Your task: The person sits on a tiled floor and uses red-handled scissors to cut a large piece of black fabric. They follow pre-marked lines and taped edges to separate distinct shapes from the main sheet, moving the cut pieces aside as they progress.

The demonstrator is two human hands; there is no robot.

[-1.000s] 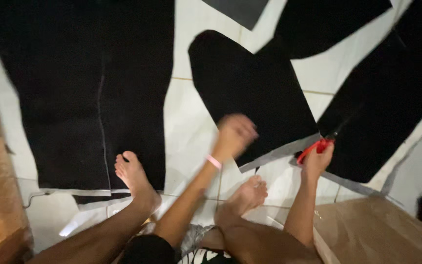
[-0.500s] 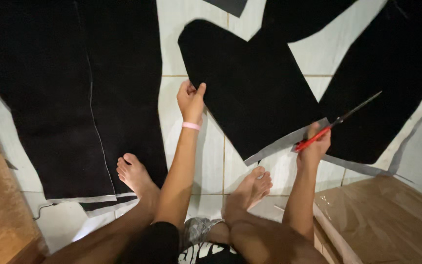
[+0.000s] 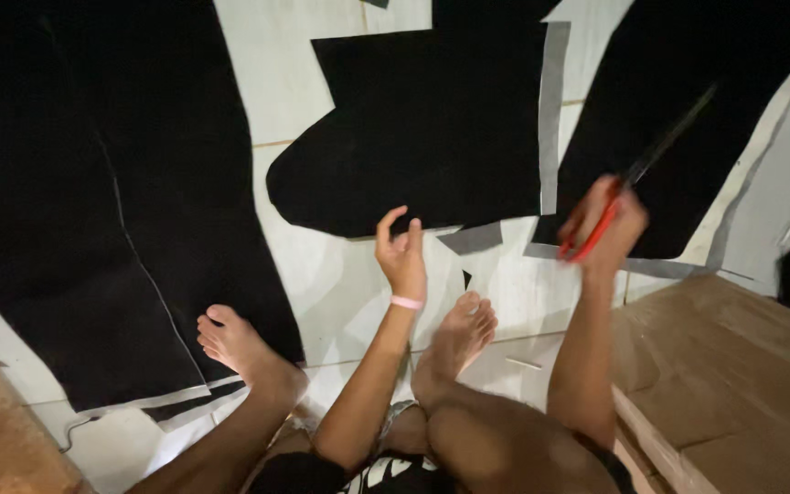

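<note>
Seen from the head camera: right hand (image 3: 607,224) closed around the red handles of scissors (image 3: 637,176), dark blades slanting up and to the right over black cloth. Left hand (image 3: 401,252) open, fingers loosely spread, gripping nothing, hovering at the lower edge of a cut black fabric piece (image 3: 432,128) lying flat on the white tiled floor (image 3: 322,274). Bare feet just below, wooden board (image 3: 733,366) at right.
</note>
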